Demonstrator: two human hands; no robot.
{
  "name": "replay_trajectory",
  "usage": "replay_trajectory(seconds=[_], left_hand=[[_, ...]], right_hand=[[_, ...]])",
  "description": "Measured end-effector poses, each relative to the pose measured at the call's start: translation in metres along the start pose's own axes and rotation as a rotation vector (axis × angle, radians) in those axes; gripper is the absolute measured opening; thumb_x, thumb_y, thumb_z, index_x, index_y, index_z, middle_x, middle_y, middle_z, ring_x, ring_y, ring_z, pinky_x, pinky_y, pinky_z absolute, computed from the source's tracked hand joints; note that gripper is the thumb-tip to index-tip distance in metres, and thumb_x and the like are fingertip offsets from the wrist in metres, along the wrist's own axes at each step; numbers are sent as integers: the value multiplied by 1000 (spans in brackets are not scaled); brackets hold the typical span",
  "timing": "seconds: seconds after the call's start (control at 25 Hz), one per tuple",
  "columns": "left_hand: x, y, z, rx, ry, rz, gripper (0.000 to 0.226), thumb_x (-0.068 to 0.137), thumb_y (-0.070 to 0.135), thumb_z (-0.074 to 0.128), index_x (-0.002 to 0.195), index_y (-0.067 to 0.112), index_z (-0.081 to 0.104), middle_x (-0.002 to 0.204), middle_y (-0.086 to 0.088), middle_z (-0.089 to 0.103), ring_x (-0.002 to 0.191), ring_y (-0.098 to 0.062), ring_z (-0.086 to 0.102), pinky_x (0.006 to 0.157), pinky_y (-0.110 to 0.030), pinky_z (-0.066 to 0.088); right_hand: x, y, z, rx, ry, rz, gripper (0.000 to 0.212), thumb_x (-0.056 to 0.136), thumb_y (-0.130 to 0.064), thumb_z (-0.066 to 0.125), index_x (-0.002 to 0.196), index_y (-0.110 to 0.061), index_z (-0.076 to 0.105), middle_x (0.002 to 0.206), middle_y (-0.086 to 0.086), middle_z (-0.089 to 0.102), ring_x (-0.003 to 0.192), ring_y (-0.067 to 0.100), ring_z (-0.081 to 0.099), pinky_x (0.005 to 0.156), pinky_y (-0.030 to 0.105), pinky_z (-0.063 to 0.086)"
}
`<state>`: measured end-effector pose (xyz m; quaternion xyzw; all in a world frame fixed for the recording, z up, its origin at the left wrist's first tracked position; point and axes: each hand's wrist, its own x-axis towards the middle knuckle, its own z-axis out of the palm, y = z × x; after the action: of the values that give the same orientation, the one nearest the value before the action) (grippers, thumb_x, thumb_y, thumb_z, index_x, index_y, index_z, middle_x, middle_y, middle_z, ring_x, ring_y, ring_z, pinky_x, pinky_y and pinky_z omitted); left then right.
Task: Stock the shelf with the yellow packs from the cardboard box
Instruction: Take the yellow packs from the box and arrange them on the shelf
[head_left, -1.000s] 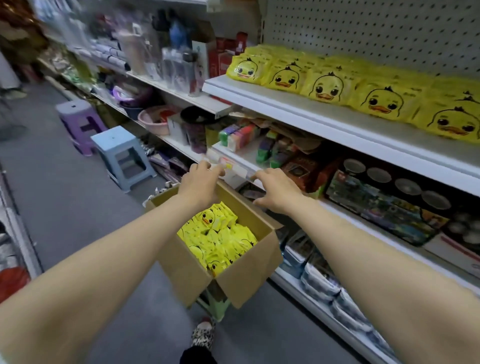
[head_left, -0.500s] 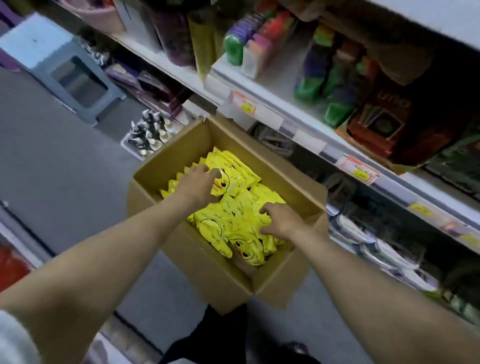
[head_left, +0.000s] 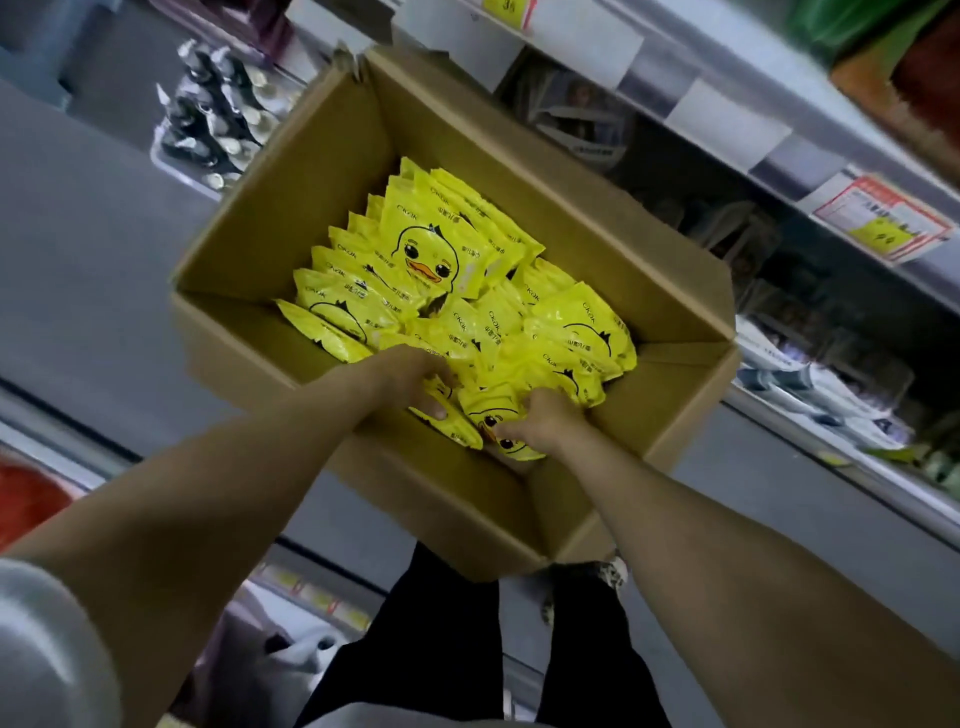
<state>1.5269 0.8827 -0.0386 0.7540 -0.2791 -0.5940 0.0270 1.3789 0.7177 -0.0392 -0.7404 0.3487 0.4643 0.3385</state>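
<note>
Down at the near end of the cardboard box (head_left: 311, 156), my left grip (head_left: 413, 384) curls on one of the yellow packs (head_left: 441, 254), right grip (head_left: 540, 423) pinches its neighbour, shelving (head_left: 727, 67) up to my right

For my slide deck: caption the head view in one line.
Left hand and right hand grip yellow duck-printed plastic packs at the near end of an open brown cardboard box.
</note>
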Motion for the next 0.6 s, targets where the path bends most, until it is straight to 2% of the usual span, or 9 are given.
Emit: replay_trajectory(seconds=[0.12,0.24,0.36,0.44,0.6], left_hand=[[19,-3,10,100,-79,32,59,77,38,80,131,26,59,146,1,48,133,-23,45,107,-34,37],[33,-5,13,208,-114,57,63,75,39,81,132,25,59,148,4,46,134,-23,44,109,-38,37],[43,-8,16,331,-131,40,70,70,47,82,133,33,56,148,8,45,135,-24,43,107,-44,40],[47,-7,19,404,-136,18,72,70,50,81,135,36,53,147,8,45,133,-25,44,105,-44,43],[54,-1,21,460,-109,2,61,73,44,80,129,36,58,137,4,55,125,-26,50,97,-44,48]], right_hand=[[3,-2,23,136,132,76,71,78,-35,82,133,-5,48,134,14,57,123,33,55,92,35,48],[5,-5,37,176,250,93,62,80,-33,81,127,-6,50,125,14,62,116,33,60,84,36,51],[8,-4,39,124,232,128,49,83,-35,77,120,-10,56,117,11,65,109,31,63,74,34,47],[13,0,37,86,192,159,41,84,-36,77,114,-13,62,114,9,66,108,29,63,74,32,46],[23,7,36,101,182,201,25,85,-35,76,102,-17,72,109,6,70,103,26,65,72,29,44]])
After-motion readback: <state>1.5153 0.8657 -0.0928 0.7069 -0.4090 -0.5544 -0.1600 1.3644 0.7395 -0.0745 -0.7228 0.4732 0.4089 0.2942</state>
